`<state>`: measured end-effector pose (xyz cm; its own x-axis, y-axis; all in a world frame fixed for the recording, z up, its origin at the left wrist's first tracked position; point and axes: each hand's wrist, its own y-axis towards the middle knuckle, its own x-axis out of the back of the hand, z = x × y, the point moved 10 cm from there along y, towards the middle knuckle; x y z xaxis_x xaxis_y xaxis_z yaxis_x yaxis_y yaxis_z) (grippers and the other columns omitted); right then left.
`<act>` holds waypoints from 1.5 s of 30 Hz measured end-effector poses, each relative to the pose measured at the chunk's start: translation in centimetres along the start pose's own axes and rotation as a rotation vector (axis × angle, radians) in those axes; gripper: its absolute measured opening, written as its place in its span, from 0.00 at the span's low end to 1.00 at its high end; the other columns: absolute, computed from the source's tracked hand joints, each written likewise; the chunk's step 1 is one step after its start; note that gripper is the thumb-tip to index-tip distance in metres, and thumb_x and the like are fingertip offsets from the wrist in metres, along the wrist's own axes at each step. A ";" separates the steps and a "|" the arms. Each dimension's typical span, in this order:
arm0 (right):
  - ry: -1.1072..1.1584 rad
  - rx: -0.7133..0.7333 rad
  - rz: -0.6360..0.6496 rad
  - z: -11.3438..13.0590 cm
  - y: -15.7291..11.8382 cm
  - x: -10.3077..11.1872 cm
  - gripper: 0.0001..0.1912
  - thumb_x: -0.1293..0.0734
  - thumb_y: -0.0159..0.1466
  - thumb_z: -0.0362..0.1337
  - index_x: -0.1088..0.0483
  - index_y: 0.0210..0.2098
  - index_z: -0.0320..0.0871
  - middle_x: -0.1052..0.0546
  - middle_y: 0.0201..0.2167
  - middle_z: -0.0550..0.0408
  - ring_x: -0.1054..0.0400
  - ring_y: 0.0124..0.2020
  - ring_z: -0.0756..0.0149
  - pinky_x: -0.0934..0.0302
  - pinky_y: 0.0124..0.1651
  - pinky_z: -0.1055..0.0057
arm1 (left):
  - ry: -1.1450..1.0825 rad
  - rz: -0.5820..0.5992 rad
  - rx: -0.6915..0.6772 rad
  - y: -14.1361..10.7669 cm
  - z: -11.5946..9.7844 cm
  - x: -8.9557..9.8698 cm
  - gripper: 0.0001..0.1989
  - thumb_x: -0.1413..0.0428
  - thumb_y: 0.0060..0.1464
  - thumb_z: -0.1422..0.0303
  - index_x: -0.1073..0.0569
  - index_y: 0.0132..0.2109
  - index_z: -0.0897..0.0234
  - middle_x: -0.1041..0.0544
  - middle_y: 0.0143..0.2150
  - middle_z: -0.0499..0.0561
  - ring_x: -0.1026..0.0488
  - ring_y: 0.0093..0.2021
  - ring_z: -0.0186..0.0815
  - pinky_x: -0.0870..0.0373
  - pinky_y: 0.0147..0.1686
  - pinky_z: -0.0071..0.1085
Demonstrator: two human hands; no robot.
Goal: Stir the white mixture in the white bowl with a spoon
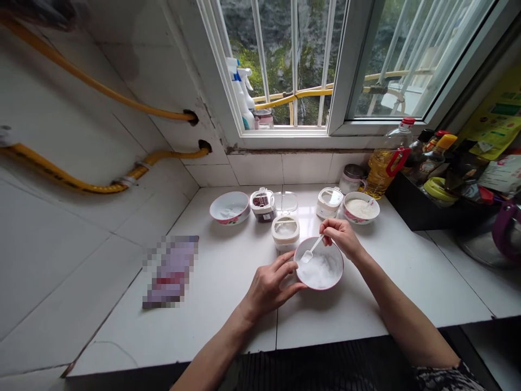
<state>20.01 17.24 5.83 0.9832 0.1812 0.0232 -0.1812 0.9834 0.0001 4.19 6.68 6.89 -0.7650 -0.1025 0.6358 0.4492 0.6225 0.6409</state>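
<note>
My left hand grips the near left rim of a white bowl with a pink edge. White grains, like salt or sugar, lie inside it. Between the fingertips of my right hand is the handle of a small white spoon, its head tilted down over the grains. Just behind the bowl stands a clear-and-white seasoning jar with its lid raised. A second jar holds something dark red, and a third jar stands further right.
At the back left is a white bowl; at the back right, a floral bowl of pale grains. An oil bottle and a black rack of bottles flank the right side. A blurred purple packet lies at left.
</note>
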 end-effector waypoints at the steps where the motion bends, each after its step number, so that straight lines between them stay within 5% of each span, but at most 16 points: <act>1: 0.000 -0.007 0.000 -0.1 0.0 0.0 0.04 0.37 0.47 0.35 0.31 0.20 0.41 0.32 0.11 0.61 0.41 0.15 0.73 0.47 0.22 0.74 | -0.001 0.000 0.002 0.0 0.0 0.0 0.13 0.42 0.61 0.58 0.29 0.46 0.63 0.23 0.54 0.62 0.20 0.48 0.42 0.20 0.37 0.31; 8: 0.059 0.088 -0.124 0.9 -0.1 0.9 0.05 0.36 0.51 0.38 0.31 0.26 0.42 0.28 0.16 0.59 0.37 0.19 0.71 0.42 0.26 0.72 | 0.036 -0.026 -0.013 0.0 -0.2 0.1 0.14 0.43 0.61 0.57 0.29 0.46 0.63 0.22 0.51 0.63 0.19 0.46 0.43 0.20 0.34 0.31; 14: -0.311 0.511 -0.167 4.8 -2.3 -1.0 0.05 0.39 0.66 0.37 0.33 0.38 0.45 0.21 0.31 0.51 0.28 0.32 0.63 0.35 0.39 0.64 | 0.044 -0.018 0.001 0.0 0.0 0.1 0.15 0.43 0.61 0.57 0.29 0.48 0.62 0.22 0.52 0.63 0.19 0.46 0.43 0.20 0.37 0.32; 17: -0.630 0.772 -0.071 6.5 -3.9 -3.6 0.07 0.41 0.67 0.31 0.32 0.39 0.45 0.21 0.32 0.50 0.29 0.33 0.61 0.36 0.46 0.59 | 0.045 -0.027 -0.004 0.0 -0.1 0.2 0.15 0.43 0.61 0.57 0.29 0.47 0.63 0.23 0.53 0.64 0.19 0.44 0.43 0.20 0.35 0.31; 20: -0.715 0.902 -0.066 7.5 -5.1 -4.2 0.10 0.42 0.66 0.28 0.31 0.40 0.45 0.21 0.32 0.51 0.29 0.32 0.62 0.38 0.49 0.57 | 0.047 -0.034 -0.008 0.0 -0.1 0.3 0.15 0.44 0.61 0.57 0.29 0.46 0.63 0.22 0.52 0.64 0.19 0.44 0.43 0.20 0.34 0.31; 29: -0.562 0.555 -0.196 6.1 -3.2 0.4 0.07 0.40 0.58 0.30 0.32 0.27 0.45 0.28 0.20 0.57 0.33 0.27 0.63 0.37 0.36 0.66 | 0.012 0.003 0.007 0.0 0.0 0.0 0.14 0.41 0.60 0.58 0.29 0.47 0.62 0.23 0.54 0.63 0.19 0.46 0.42 0.19 0.36 0.32; 35: -0.882 0.688 -0.068 5.6 -3.1 -2.4 0.07 0.40 0.54 0.27 0.35 0.24 0.45 0.32 0.16 0.60 0.45 0.19 0.69 0.41 0.42 0.63 | 0.028 0.003 0.007 0.0 0.0 0.0 0.14 0.42 0.61 0.58 0.29 0.48 0.62 0.23 0.53 0.63 0.20 0.47 0.42 0.19 0.37 0.32; 40: -0.774 0.744 0.050 5.8 -3.9 -3.8 0.09 0.41 0.56 0.27 0.33 0.27 0.45 0.28 0.21 0.58 0.39 0.22 0.68 0.40 0.40 0.66 | 0.027 -0.008 0.002 0.0 -0.1 0.2 0.14 0.42 0.60 0.58 0.28 0.48 0.63 0.23 0.53 0.63 0.20 0.49 0.43 0.19 0.38 0.33; 45: -0.713 0.747 -0.040 6.5 -4.2 -2.7 0.09 0.41 0.55 0.26 0.33 0.26 0.45 0.29 0.19 0.59 0.38 0.23 0.67 0.41 0.38 0.67 | 0.024 -0.009 0.001 0.0 -0.2 0.2 0.14 0.42 0.61 0.58 0.29 0.47 0.63 0.23 0.53 0.63 0.20 0.46 0.42 0.19 0.37 0.32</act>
<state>17.93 12.62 12.24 0.7908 -0.1357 0.5968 -0.3560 0.6911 0.6289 4.13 6.56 7.13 -0.7578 -0.1271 0.6400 0.4417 0.6220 0.6465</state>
